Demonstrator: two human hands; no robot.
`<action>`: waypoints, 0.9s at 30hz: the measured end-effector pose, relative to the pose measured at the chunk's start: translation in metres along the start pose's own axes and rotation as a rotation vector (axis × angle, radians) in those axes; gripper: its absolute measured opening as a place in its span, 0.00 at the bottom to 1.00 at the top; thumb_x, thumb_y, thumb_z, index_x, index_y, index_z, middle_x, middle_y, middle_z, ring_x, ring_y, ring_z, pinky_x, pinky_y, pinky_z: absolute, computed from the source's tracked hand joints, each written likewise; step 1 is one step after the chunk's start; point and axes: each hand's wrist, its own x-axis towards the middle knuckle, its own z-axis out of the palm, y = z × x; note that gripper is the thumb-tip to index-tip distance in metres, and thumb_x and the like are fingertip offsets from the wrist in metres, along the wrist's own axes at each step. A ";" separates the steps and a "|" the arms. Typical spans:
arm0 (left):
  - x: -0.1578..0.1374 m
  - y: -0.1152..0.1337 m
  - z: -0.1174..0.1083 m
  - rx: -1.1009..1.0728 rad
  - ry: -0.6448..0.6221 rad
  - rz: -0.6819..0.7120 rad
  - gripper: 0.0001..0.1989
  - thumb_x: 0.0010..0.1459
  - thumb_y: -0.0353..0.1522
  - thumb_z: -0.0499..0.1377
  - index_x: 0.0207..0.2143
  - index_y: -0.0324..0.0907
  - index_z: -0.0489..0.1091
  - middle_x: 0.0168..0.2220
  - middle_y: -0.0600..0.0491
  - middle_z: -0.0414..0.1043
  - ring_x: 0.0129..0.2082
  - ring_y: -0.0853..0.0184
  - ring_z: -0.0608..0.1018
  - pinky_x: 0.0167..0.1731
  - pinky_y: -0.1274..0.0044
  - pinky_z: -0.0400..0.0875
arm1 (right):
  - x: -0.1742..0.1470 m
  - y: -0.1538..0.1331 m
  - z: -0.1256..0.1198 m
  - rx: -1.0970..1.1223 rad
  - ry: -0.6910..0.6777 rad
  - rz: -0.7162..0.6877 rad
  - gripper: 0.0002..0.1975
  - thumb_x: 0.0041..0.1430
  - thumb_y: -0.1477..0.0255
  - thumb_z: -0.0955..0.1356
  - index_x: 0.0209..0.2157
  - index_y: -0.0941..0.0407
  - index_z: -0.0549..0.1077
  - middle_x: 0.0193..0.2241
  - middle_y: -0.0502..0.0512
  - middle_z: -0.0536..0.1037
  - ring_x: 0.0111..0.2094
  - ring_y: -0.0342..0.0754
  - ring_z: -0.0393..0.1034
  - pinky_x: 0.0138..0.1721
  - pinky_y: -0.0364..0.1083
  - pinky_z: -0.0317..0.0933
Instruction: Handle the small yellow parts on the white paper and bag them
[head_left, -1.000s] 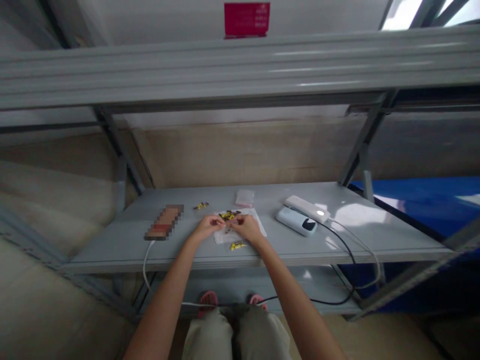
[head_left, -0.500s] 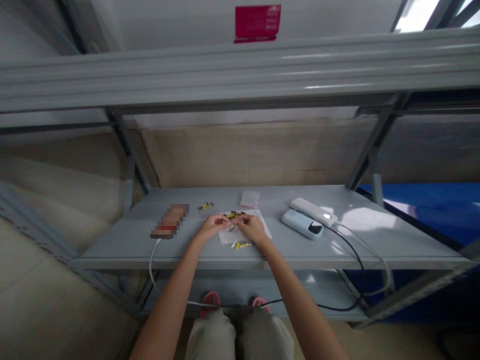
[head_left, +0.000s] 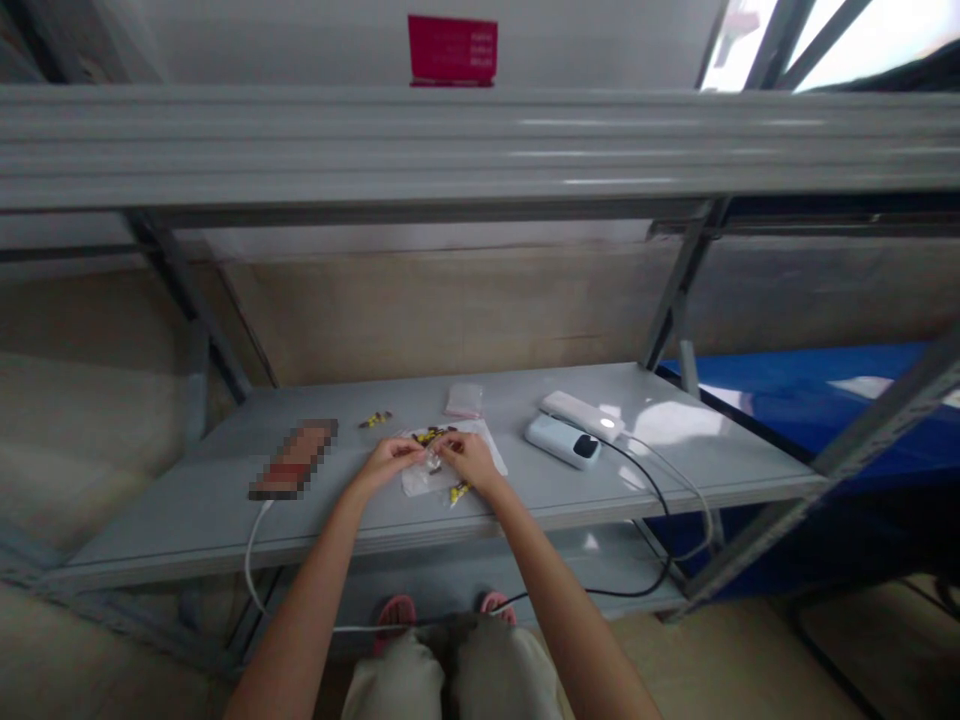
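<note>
My left hand [head_left: 386, 462] and my right hand [head_left: 471, 458] meet over a white sheet [head_left: 417, 485] on the shelf. Both sets of fingers are closed in a pinch around a small clear plastic bag [head_left: 433, 463]; whether anything is inside it is too small to tell. Just beyond the fingertips lie several small yellow and dark pieces [head_left: 429, 437], partly covered by my hands. A clear packet with yellow pieces [head_left: 458, 493] rests at the sheet's near edge, below my right hand. Farther left sits another small group of yellow and dark pieces [head_left: 375, 419].
A pack of clear bags [head_left: 464, 400] lies behind the sheet. To the right are a light blue power bank [head_left: 559, 441] and a white one [head_left: 577, 412] with cables. A blurred-out phone-like device [head_left: 296, 460] with a white cable lies left. An upper shelf beam [head_left: 450, 150] crosses above.
The view has turned right, so the whole scene sits farther left. My hands stay over the sheet, and the clear bag between my fingers shows more plainly.
</note>
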 end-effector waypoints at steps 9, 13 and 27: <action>0.001 -0.006 -0.001 -0.015 -0.048 -0.038 0.17 0.37 0.42 0.64 0.25 0.38 0.74 0.25 0.51 0.75 0.25 0.68 0.72 0.28 0.78 0.63 | 0.000 0.000 0.001 -0.048 -0.036 0.013 0.10 0.53 0.72 0.64 0.33 0.54 0.77 0.32 0.50 0.79 0.33 0.43 0.70 0.34 0.39 0.57; 0.002 -0.007 -0.001 -0.004 -0.064 -0.038 0.18 0.36 0.43 0.64 0.25 0.37 0.74 0.25 0.50 0.75 0.25 0.68 0.71 0.28 0.78 0.62 | 0.000 -0.001 0.001 -0.098 -0.038 0.032 0.10 0.53 0.71 0.64 0.34 0.55 0.77 0.31 0.51 0.79 0.32 0.43 0.70 0.33 0.39 0.56; 0.001 0.001 -0.002 0.002 -0.025 -0.028 0.18 0.39 0.43 0.63 0.26 0.37 0.73 0.26 0.50 0.74 0.27 0.67 0.72 0.29 0.77 0.63 | -0.002 -0.008 -0.001 -0.185 0.016 0.002 0.13 0.58 0.68 0.61 0.34 0.54 0.77 0.32 0.52 0.78 0.33 0.44 0.69 0.31 0.39 0.53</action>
